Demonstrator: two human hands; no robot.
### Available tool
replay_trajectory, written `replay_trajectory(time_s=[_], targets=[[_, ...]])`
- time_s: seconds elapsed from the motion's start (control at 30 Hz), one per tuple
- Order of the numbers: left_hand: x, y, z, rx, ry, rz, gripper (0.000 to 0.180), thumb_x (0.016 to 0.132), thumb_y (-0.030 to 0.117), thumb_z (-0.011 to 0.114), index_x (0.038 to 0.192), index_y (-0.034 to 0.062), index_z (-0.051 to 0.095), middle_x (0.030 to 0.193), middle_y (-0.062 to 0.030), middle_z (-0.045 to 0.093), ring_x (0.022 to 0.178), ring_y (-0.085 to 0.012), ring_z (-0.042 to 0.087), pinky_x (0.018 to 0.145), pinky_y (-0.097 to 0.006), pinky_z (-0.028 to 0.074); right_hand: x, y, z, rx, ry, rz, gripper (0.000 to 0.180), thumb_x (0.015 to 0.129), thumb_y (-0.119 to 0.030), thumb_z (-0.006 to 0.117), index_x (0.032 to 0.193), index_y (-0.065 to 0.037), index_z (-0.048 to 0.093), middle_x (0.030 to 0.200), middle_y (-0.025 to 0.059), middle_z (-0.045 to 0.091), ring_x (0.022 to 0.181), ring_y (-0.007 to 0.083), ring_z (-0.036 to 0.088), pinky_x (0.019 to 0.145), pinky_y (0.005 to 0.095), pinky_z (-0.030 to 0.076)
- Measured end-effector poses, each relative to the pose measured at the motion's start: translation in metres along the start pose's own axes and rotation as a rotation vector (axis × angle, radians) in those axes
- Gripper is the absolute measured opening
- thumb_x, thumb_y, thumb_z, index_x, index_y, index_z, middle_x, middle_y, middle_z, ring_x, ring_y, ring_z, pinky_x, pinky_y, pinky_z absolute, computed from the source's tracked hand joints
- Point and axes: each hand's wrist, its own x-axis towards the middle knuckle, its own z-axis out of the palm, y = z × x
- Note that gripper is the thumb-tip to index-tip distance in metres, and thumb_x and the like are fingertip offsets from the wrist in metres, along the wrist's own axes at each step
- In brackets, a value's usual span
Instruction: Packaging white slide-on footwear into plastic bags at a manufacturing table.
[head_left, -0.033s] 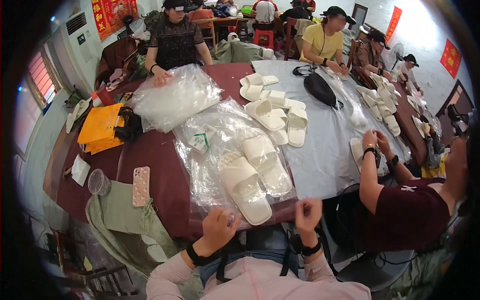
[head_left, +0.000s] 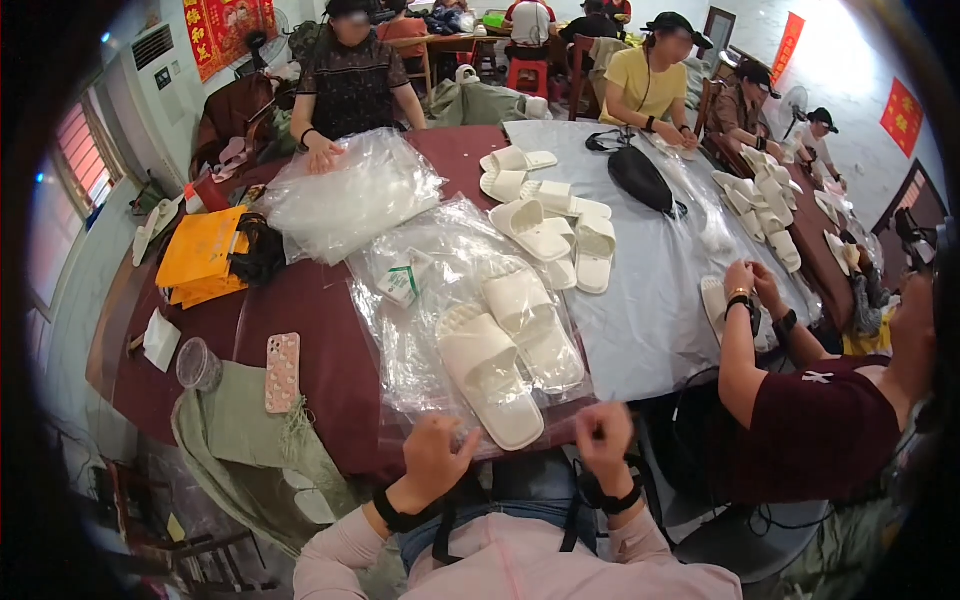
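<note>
A pair of cream slippers lies on clear plastic bags at the table edge in front of me: the left slipper point(head_left: 515, 415) sits nearer, the right slipper point(head_left: 555, 358) a little farther off. Beside the near slipper's toe is my left hand point(head_left: 435, 465), its thumb apart from the bent fingers and nothing seen in it. On the other side, just off the table edge, hovers my right hand point(head_left: 605, 445); motion smears its fingers. Under and behind the slippers spread the clear bags point(head_left: 400, 345), with a small white-and-green packet point(head_left: 399, 285) among them.
More cream slippers point(head_left: 595, 250) lie behind the pair on grey sheeting point(head_left: 640, 330). To the left are a phone point(head_left: 283, 372), a clear plastic cup point(head_left: 199, 364) and orange bags point(head_left: 203, 250). A co-worker's hands point(head_left: 750, 280) work close by on the right.
My right hand has shifted slightly left and down, its fingers blurred. My left hand's thumb and fingers have moved a little. The slippers have not moved.
</note>
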Motion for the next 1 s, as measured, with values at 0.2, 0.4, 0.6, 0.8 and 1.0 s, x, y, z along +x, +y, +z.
replay_trajectory(time_s=[0.2, 0.4, 0.6, 0.8, 1.0], targets=[[-0.032, -0.036, 0.031, -0.082, -0.019, -0.504, 0.026, 0.082, 0.024, 0.068, 0.094, 0.0053, 0.055, 0.072, -0.0124, 0.058, 0.066, -0.0366, 0.059, 0.057, -0.043, 0.046, -0.003, -0.022, 0.030, -0.150, -0.723, -0.158, 0.067, 0.063, -0.028, 0.080, 0.124, -0.016, 0.054, 0.110, 0.0089, 0.056, 0.101, 0.0265, 0.053, 0.083, 0.0378, 0.044], [-0.030, -0.023, 0.034, -0.078, -0.275, -0.530, 0.020, 0.089, 0.020, 0.058, 0.088, 0.0015, 0.054, 0.073, -0.0197, 0.062, 0.070, -0.0363, 0.062, 0.060, -0.044, 0.046, -0.004, -0.021, 0.037, -0.251, -0.798, -0.137, 0.071, 0.064, -0.023, 0.079, 0.130, -0.021, 0.052, 0.120, 0.0116, 0.053, 0.104, 0.0290, 0.051, 0.084, 0.0394, 0.043], [-0.029, -0.019, 0.038, -0.172, -0.281, -0.523, 0.019, 0.090, 0.021, 0.056, 0.088, 0.0026, 0.053, 0.078, -0.0217, 0.064, 0.076, -0.0427, 0.061, 0.063, -0.050, 0.047, -0.004, -0.012, 0.042, -0.148, -0.769, -0.140, 0.068, 0.065, -0.019, 0.078, 0.129, -0.020, 0.053, 0.128, 0.0148, 0.050, 0.109, 0.0333, 0.050, 0.090, 0.0408, 0.044], [-0.030, -0.020, 0.036, -0.175, -0.324, -0.538, 0.017, 0.090, 0.020, 0.055, 0.092, 0.0027, 0.053, 0.080, -0.0222, 0.064, 0.078, -0.0437, 0.061, 0.064, -0.049, 0.047, -0.004, -0.004, 0.036, 0.077, -0.738, 0.003, 0.067, 0.065, -0.011, 0.077, 0.127, -0.017, 0.054, 0.130, 0.0192, 0.048, 0.114, 0.0403, 0.048, 0.096, 0.0433, 0.043], [-0.029, -0.004, 0.031, -0.368, -0.319, -0.642, 0.016, 0.091, 0.018, 0.053, 0.091, 0.0023, 0.052, 0.072, -0.0169, 0.065, 0.069, -0.0345, 0.065, 0.062, -0.043, 0.048, -0.001, -0.009, 0.038, 0.026, -0.720, 0.004, 0.064, 0.066, -0.006, 0.075, 0.126, -0.015, 0.055, 0.123, 0.0182, 0.053, 0.110, 0.0368, 0.052, 0.093, 0.0423, 0.044]])
